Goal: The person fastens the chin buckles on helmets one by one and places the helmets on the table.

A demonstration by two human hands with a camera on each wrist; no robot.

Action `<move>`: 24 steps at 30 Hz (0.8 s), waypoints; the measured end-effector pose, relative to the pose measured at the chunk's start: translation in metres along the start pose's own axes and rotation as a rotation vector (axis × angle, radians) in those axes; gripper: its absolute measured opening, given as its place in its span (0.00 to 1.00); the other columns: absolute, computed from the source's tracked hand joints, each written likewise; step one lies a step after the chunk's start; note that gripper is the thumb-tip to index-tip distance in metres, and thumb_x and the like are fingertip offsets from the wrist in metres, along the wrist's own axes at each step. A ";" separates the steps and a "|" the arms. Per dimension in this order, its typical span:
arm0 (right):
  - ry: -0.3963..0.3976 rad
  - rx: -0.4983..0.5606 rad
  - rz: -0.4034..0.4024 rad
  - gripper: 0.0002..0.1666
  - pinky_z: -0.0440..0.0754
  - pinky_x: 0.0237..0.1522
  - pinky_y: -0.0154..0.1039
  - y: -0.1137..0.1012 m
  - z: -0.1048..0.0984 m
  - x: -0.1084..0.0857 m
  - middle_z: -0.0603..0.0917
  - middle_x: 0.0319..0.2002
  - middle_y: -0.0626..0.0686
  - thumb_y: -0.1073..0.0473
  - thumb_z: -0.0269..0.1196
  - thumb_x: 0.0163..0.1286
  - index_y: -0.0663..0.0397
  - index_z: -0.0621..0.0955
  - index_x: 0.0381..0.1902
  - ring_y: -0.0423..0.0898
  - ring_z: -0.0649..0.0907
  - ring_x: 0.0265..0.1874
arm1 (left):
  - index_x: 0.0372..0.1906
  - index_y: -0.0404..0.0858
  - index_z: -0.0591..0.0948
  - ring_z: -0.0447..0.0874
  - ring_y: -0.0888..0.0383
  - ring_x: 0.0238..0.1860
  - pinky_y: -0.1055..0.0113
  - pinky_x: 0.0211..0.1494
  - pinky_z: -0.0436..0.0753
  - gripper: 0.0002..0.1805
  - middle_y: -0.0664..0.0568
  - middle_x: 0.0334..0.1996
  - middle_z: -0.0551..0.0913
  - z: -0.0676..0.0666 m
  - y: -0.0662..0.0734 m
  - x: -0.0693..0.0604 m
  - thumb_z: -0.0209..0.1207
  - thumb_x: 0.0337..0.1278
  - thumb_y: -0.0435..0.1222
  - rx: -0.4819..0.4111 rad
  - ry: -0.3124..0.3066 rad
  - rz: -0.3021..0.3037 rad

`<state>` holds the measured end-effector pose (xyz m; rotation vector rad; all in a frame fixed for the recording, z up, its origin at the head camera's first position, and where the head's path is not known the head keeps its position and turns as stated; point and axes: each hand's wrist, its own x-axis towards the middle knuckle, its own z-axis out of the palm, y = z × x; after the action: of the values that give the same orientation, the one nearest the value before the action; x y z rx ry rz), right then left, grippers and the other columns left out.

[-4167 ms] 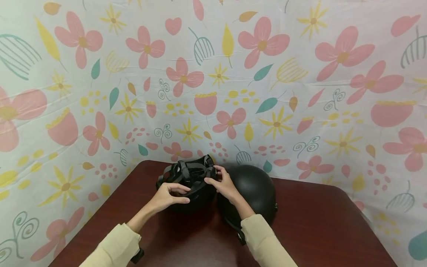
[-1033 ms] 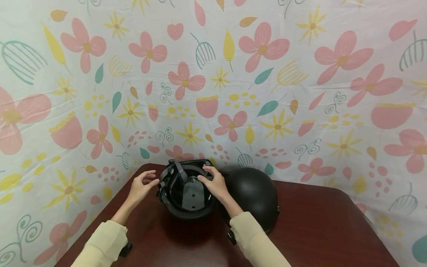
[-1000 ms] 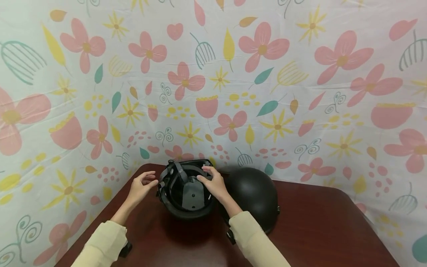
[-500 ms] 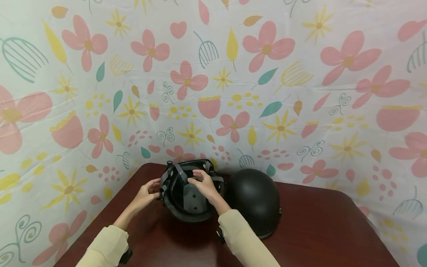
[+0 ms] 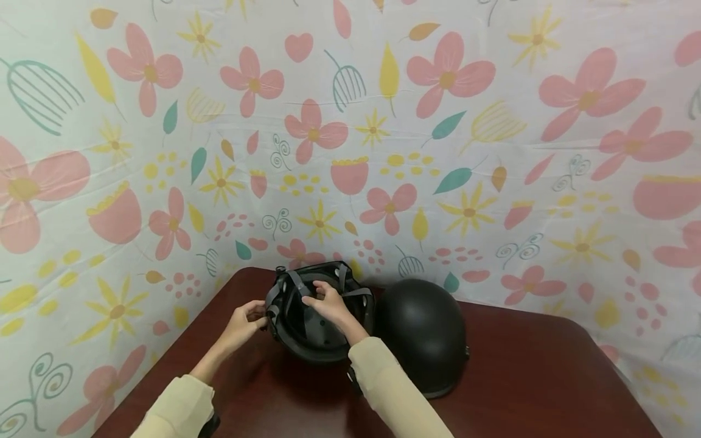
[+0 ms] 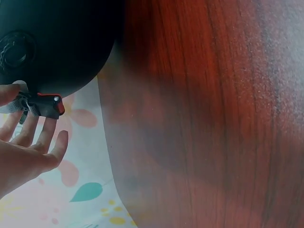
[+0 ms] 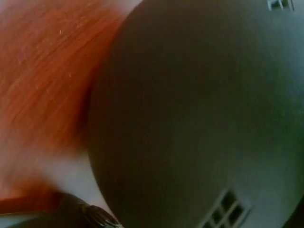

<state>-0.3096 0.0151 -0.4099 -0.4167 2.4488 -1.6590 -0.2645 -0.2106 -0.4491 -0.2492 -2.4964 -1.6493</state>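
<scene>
A black helmet [image 5: 309, 353] lies upturned on the table, its padded inside and grey straps [image 5: 357, 292] facing up. At its left rim is my left hand [image 5: 239, 328]. In the left wrist view that hand [image 6: 28, 152] pinches a black buckle [image 6: 46, 105] with a red edge between thumb and fingers, beside the helmet's round side knob [image 6: 18, 51]. Over the helmet's opening hovers my right hand [image 5: 332, 308], thumb and forefinger apart near a strap, holding nothing that I can see. The right wrist view does not show that hand.
A second black helmet [image 5: 424, 337] sits dome up just right of the first, close to my right forearm; its vents [image 7: 228, 209] show in the right wrist view. The dark red table [image 5: 526, 371] meets a flower-patterned cloth [image 5: 350, 121] at the back and left.
My left hand has come in from the left to the rim and taken hold of the buckle. My right hand has left the right rim and moved left over the helmet's inside.
</scene>
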 end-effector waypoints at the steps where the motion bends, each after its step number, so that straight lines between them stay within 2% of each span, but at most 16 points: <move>1: -0.010 -0.012 0.009 0.35 0.72 0.64 0.56 0.000 0.000 0.000 0.67 0.70 0.66 0.54 0.59 0.72 0.57 0.64 0.72 0.62 0.69 0.68 | 0.61 0.24 0.72 0.82 0.54 0.46 0.56 0.46 0.83 0.22 0.32 0.51 0.80 0.001 0.000 0.000 0.56 0.63 0.28 0.001 0.000 -0.001; 7: -0.079 -0.065 0.051 0.36 0.73 0.62 0.58 -0.001 0.001 0.002 0.72 0.66 0.63 0.50 0.60 0.72 0.55 0.64 0.73 0.62 0.73 0.64 | 0.60 0.25 0.73 0.82 0.59 0.42 0.61 0.43 0.83 0.21 0.33 0.50 0.81 0.002 0.003 0.000 0.56 0.63 0.27 -0.010 0.001 0.010; 11: -0.099 -0.091 0.064 0.36 0.74 0.61 0.59 -0.001 0.003 0.001 0.74 0.63 0.63 0.48 0.60 0.71 0.54 0.65 0.72 0.61 0.75 0.62 | 0.60 0.25 0.73 0.81 0.64 0.38 0.68 0.39 0.82 0.21 0.33 0.49 0.81 0.001 0.004 -0.001 0.57 0.64 0.28 -0.019 -0.009 0.026; 15: -0.117 -0.102 0.066 0.36 0.75 0.60 0.57 -0.001 0.003 -0.001 0.74 0.62 0.63 0.46 0.60 0.71 0.54 0.66 0.72 0.59 0.76 0.60 | 0.60 0.25 0.73 0.81 0.65 0.37 0.70 0.38 0.80 0.21 0.33 0.49 0.81 0.002 0.006 -0.001 0.57 0.64 0.28 -0.017 -0.006 0.031; 21: -0.124 -0.095 0.046 0.38 0.70 0.66 0.57 -0.002 0.002 -0.005 0.67 0.71 0.64 0.46 0.56 0.74 0.61 0.64 0.72 0.61 0.69 0.69 | 0.58 0.26 0.75 0.81 0.65 0.38 0.70 0.38 0.81 0.19 0.34 0.47 0.82 0.001 0.005 -0.002 0.58 0.63 0.28 -0.003 -0.013 0.056; 24: -0.111 -0.083 0.012 0.31 0.69 0.67 0.57 -0.001 0.001 -0.007 0.70 0.68 0.64 0.49 0.55 0.75 0.62 0.70 0.68 0.60 0.69 0.69 | 0.56 0.26 0.76 0.82 0.65 0.37 0.67 0.39 0.83 0.18 0.35 0.45 0.82 0.000 0.005 -0.002 0.59 0.62 0.28 0.001 -0.020 0.074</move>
<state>-0.3030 0.0161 -0.4096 -0.4901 2.4395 -1.4919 -0.2616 -0.2090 -0.4446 -0.3547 -2.4708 -1.6252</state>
